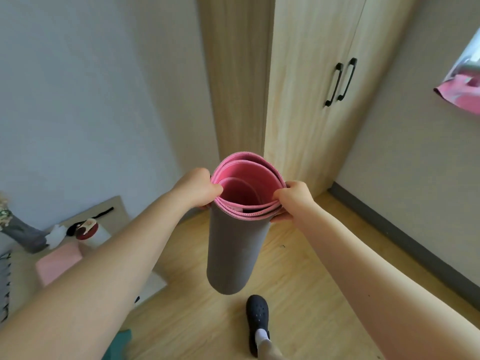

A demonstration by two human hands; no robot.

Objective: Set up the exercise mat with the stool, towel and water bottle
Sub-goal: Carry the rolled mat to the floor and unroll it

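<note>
A rolled exercise mat [235,253], grey outside and pink inside, hangs upright above the wooden floor. My left hand [198,188] grips its top rim on the left side, and my right hand [293,198] grips the rim on the right. At the lower left a folded pink towel [59,262] lies on a low beige surface [23,276]. A white water bottle [92,232] with a dark red lid stands just behind the towel. I cannot pick out a stool for certain.
A light wood wardrobe [309,87] with black handles stands straight ahead, a few steps away. Grey skirting [405,237] runs along the right wall. My foot in a black clog [257,318] stands on the floor under the mat. Grey fabric [24,233] lies at far left.
</note>
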